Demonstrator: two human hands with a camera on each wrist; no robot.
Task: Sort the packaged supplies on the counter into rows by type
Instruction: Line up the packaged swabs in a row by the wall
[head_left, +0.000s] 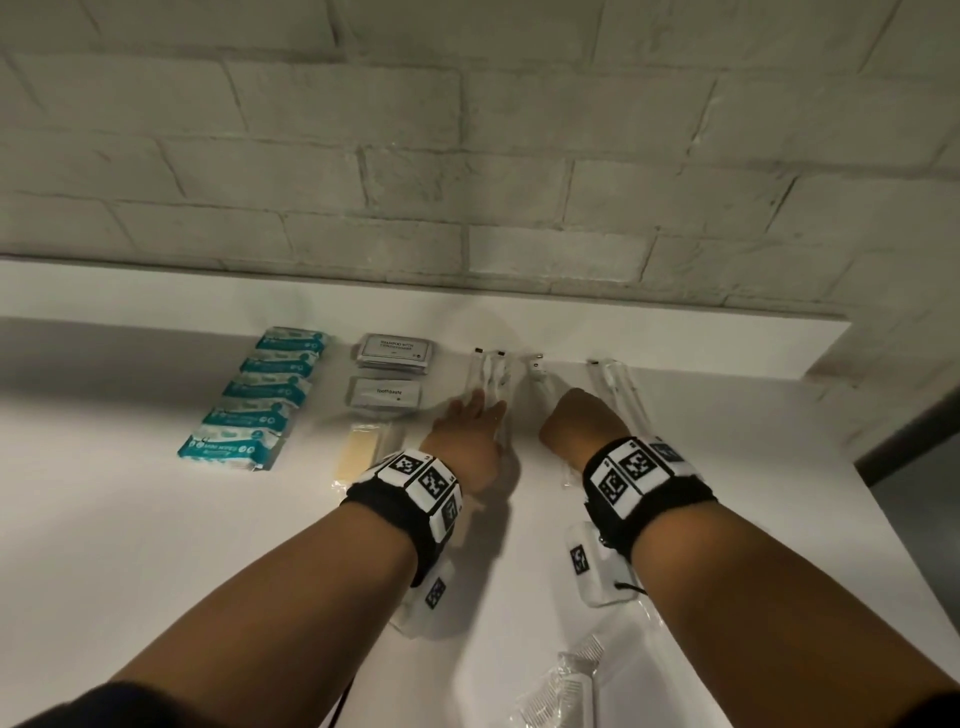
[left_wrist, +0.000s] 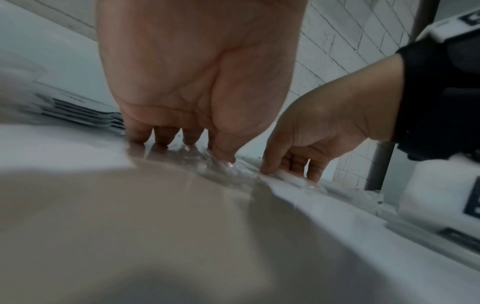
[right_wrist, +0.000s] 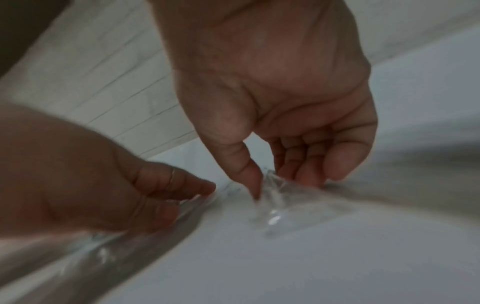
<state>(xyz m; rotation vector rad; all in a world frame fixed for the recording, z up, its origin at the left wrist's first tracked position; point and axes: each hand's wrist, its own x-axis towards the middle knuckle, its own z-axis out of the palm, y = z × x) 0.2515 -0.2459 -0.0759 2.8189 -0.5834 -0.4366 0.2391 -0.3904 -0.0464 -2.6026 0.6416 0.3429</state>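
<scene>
Now the left hand (head_left: 470, 441) lies flat, fingers straight, pressing on a pair of clear-wrapped toothbrushes (head_left: 489, 376) on the white table (head_left: 156, 519). Just beside it, the right hand (head_left: 579, 423) curls its thumb and fingers down onto another clear-wrapped toothbrush (head_left: 540, 371), pinching the crinkled wrap. Taking the left hand as the landmark: a further wrapped toothbrush (head_left: 621, 387) lies beyond the right hand, near the wall. On the other side sit a toothpaste sachet (head_left: 384, 393), a shampoo sachet (head_left: 397, 351) behind it, and a pale soap bar (head_left: 358, 452) in front. Farther out runs a row of five teal wipe packs (head_left: 260, 400). Near the person, clear-wrapped combs (head_left: 566, 686) lie on the table.
</scene>
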